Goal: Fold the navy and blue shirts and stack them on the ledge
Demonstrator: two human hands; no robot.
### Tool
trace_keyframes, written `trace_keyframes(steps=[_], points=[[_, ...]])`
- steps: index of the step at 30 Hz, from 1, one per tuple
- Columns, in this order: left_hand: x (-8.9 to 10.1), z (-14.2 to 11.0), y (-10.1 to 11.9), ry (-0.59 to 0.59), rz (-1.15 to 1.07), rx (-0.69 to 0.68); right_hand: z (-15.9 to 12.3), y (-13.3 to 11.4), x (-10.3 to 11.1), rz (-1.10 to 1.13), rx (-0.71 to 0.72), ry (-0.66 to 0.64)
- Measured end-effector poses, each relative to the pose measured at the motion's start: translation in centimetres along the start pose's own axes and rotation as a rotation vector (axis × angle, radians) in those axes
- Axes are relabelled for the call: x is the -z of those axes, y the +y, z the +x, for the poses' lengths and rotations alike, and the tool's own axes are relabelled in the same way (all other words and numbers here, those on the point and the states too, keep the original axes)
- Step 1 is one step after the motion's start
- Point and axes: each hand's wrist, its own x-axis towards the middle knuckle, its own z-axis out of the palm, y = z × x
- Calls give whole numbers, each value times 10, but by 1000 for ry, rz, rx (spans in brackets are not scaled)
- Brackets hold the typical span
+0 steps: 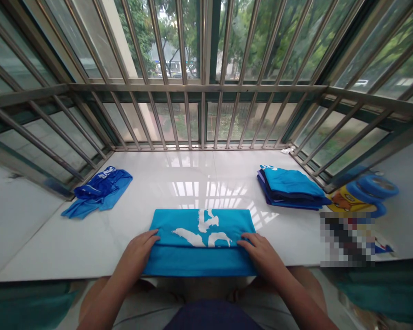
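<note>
Fingers (149,237) of both hands lie flat and slightly spread on a folded blue T-shirt (199,262), which sits at the near edge of a polished white stone ledge (69,247). Left hand (136,256) and right hand (261,256) press its opposite ends, wrists angled inward.

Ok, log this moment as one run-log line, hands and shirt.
left hand: flat on blue shirt | right hand: flat on it | shirt: folded, white print up | nearby: folded stack; crumpled cloth

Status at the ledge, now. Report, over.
Left hand and right hand flat on folded blue shirt. Blue shirt stack off to the right, apart.
</note>
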Motion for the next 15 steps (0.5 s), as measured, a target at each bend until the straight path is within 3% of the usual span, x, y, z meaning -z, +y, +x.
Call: trace_keyframes(steps=[5, 9, 11, 15], points=[[20, 20, 10, -85, 4, 79, 9, 0, 10, 35, -1, -73], [18, 17, 12, -121, 33, 127, 9, -12, 18, 26, -34, -160], [12, 7, 12, -82, 61, 89, 2, -19, 19, 24, -50, -161], [5, -27, 22, -16, 126, -117, -26, -29, 13, 32, -31, -108]])
